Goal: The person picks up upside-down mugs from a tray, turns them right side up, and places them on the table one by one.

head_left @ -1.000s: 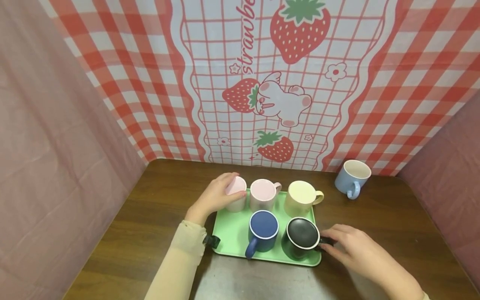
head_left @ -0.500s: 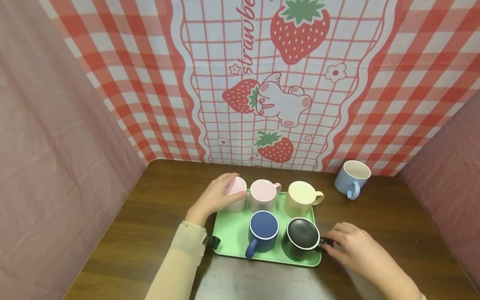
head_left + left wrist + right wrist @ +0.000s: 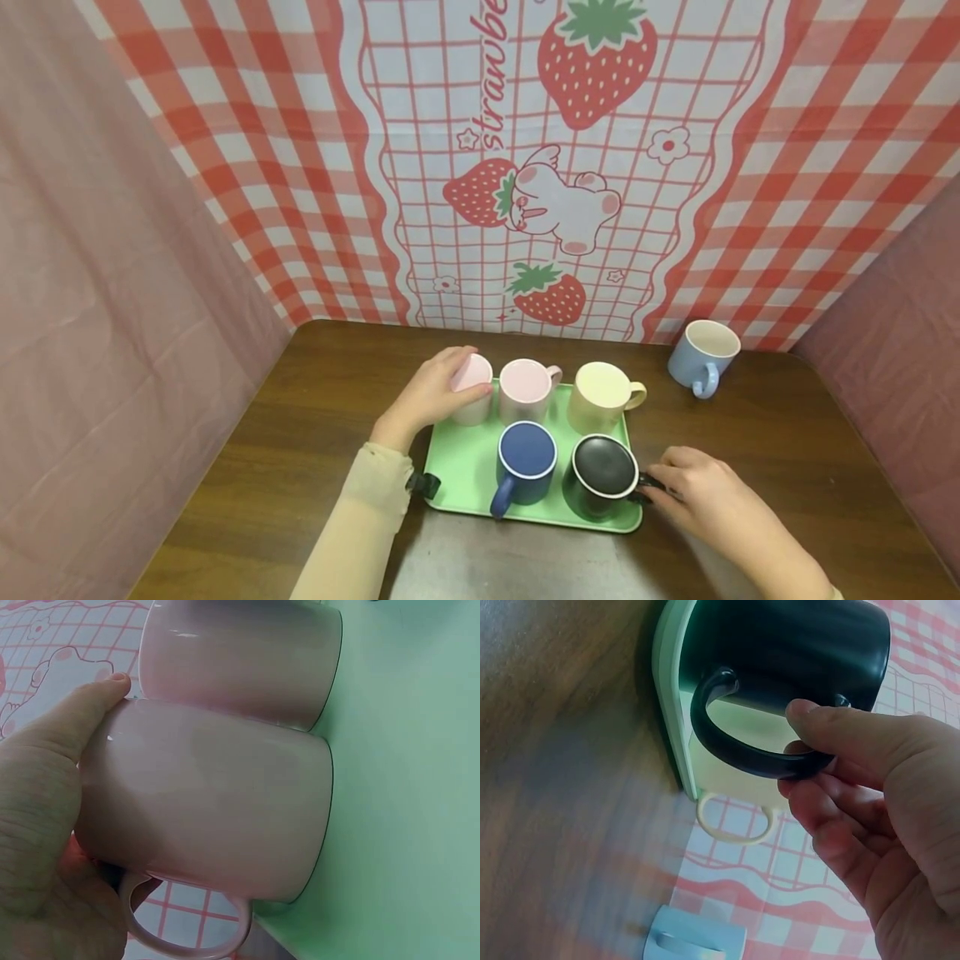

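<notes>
My left hand (image 3: 425,393) grips a pale pink mug (image 3: 474,408) at the back left of the green tray (image 3: 457,471). In the left wrist view the thumb lies along that mug's rim, and its handle (image 3: 187,949) points away from the neighbouring pink mug (image 3: 240,660). At the tray's front right stands a black mug (image 3: 588,493). Thumb and fingers of my right hand (image 3: 712,498) pinch its handle (image 3: 750,757), as the right wrist view shows. A dark blue mug (image 3: 532,483) sits left of the black one. Behind stands a yellow mug (image 3: 596,412).
A light blue mug (image 3: 692,367) stands off the tray at the table's back right. The brown wooden table (image 3: 277,433) meets a strawberry-print cloth (image 3: 442,242) at its rear edge. Pink curtains (image 3: 112,333) hang on both sides.
My right hand's fingers have shifted slightly on the black mug's handle, and the hand has moved a little to the left. My left hand and the mugs stay in place.
</notes>
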Available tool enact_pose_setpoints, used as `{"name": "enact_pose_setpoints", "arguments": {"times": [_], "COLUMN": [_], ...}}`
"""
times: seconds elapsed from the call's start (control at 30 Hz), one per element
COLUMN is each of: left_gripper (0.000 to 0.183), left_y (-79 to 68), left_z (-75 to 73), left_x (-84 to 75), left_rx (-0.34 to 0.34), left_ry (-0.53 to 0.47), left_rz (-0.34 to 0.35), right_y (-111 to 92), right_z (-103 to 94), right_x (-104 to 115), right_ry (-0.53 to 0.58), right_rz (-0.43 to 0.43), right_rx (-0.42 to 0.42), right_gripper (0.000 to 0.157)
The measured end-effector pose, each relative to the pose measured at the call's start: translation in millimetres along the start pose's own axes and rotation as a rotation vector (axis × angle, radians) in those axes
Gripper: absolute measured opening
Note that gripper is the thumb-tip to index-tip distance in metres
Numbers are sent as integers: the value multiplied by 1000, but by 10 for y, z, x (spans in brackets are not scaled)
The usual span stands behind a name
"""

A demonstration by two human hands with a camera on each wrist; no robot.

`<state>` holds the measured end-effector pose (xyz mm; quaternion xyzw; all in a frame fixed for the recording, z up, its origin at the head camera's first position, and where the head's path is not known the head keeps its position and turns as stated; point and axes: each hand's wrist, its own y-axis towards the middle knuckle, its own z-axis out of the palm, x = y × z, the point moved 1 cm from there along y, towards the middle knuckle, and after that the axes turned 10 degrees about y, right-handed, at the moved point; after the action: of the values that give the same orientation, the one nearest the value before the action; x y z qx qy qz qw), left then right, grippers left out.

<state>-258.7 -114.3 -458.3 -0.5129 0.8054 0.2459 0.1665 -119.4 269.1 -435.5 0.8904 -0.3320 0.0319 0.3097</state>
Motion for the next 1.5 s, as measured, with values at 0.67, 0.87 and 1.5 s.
{"name": "enact_pose_setpoints", "arguments": {"times": [0.67,0.87,1.5], "left_gripper": [72,71,77], "left_y": [-10,-6,-12], "left_z": [18,29,45], "left_x": [-1,3,2], "left_rx": [-14,-18,-10], "left_ry": [48,55,47], "left_rz": [30,30,16], "right_y": [-7,-16,27], "right_z": [28,28,-114], "right_x": [15,15,43], "right_ry": [2,-19,-74], "right_rz": [16,-4,-9], "right_rx": [-42,-71,-203], "right_gripper": [53,57,52]}}
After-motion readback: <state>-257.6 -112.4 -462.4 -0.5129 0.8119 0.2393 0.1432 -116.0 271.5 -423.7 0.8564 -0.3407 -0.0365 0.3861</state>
